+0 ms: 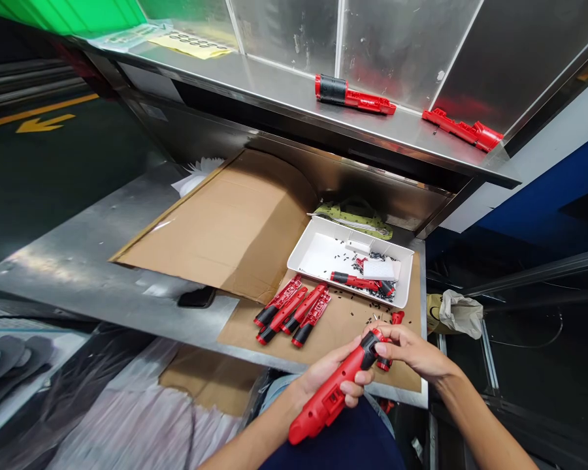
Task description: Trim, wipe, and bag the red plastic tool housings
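Note:
My left hand (330, 378) is wrapped round a red plastic tool housing (323, 401) with a black tip, held tilted over my lap at the bench's front edge. My right hand (409, 349) pinches at the black tip end of that housing, and a second small red and black piece shows under its fingers. Several red housing halves (294, 310) lie side by side on the cardboard sheet (343, 326) just beyond my hands. A white tray (308, 251) behind them holds small black screws, a red part and a white pad.
A large cardboard piece (225, 222) leans across the steel bench (78, 261). Two red parts, one (353, 94) with a black cap and another (463, 130), rest on the upper steel shelf. A black phone-like object (196, 297) lies on the bench. Bagged white material lies at lower left.

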A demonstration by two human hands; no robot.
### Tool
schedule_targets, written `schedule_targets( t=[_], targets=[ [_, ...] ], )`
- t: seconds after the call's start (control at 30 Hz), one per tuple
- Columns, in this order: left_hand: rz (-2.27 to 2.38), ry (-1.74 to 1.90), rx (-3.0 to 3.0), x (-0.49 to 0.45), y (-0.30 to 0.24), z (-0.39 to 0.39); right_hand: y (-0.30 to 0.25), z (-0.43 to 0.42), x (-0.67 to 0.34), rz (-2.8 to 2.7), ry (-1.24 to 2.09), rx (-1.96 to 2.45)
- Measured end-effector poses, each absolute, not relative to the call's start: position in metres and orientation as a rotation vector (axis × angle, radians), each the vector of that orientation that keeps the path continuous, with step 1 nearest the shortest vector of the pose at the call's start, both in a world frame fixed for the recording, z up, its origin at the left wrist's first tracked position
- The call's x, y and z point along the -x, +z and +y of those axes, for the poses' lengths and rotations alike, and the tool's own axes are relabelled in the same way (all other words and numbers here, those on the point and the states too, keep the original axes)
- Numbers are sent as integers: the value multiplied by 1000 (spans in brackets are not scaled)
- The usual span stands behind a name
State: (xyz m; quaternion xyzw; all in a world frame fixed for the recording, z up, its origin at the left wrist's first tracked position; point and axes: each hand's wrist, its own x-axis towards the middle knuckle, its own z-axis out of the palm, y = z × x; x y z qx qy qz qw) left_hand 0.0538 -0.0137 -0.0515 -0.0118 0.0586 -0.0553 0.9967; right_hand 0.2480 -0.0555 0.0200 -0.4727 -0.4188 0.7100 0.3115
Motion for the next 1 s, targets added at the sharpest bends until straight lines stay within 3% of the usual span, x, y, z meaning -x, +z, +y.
schedule_targets(
  t=[0.47,0.73,1.0],
  targets=[
    [71,-81,-202,-41,-54,-12,64,-85,-232,-1527,1255,1579],
    [156,-186,-244,-40,-58,-14,62,-81,-221,-1615,1423,1580],
    [139,-116,-248,-42,-57,-13,53,-80,-214,-1310,1262,1595]
  ],
)
